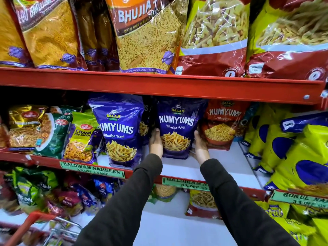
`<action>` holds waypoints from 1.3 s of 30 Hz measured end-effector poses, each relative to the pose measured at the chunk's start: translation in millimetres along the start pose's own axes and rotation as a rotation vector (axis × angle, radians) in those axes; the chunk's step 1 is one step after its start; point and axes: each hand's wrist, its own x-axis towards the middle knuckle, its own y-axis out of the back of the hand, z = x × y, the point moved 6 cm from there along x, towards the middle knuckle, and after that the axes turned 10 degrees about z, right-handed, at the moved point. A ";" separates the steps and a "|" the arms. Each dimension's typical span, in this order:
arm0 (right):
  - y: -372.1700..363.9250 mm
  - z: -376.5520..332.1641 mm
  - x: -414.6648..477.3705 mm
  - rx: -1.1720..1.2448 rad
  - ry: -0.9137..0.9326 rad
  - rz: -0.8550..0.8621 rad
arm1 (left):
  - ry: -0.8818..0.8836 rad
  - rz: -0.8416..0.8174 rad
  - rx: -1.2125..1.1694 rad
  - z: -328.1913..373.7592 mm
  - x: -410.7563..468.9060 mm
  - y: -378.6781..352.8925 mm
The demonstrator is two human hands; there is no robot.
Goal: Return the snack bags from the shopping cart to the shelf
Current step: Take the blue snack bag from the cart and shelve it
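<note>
- Purple snack bag (178, 128) stands upright on the white board of the middle shelf (230, 164), set back from the front edge, directly under the red upper shelf rail (159, 86).
- Left hand (155, 142) presses flat on the left side of this bag and right hand (200, 145) presses flat on its right side; the bag is clasped between the two palms, with no fingers hooked over its top.
- Risk one: the bag is a soft pouch resting on its own base. If both palms let go together before the base sits flat, it may tip forward onto the bare board in front of it.
- Risk two: a second purple bag (120, 132), to the left of the held bag and nearer the front edge, leans slightly. A sleeve brushing it on the way out may knock it off the shelf.
- Risk three: an orange-red bag (221, 126) stands just right of the held bag, touching or nearly touching the right hand. Sliding the held bag further right may crush or topple it.
- Risk four: the top of the held bag sits close under the red rail; lifting it to adjust may catch the seal on the rail.
- Red shopping cart (35, 226) shows only at the lower left, well below the held bag; its contents are blurred, so I cannot tell how many bags remain.
</note>
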 end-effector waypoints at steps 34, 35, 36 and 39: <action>84.2 104.9 -150.3 -0.114 0.282 0.138 | -0.594 0.116 0.198 -93.0 -150.7 86.4; 93.7 121.8 -154.5 -0.150 0.269 0.131 | -0.582 0.075 0.246 -110.7 -157.4 89.2; 104.3 136.9 -159.4 -0.218 0.250 0.136 | -0.560 0.043 0.295 -128.4 -163.0 92.3; 145.2 193.9 -173.2 -0.348 0.150 0.144 | -0.461 -0.054 0.474 -188.9 -179.9 107.2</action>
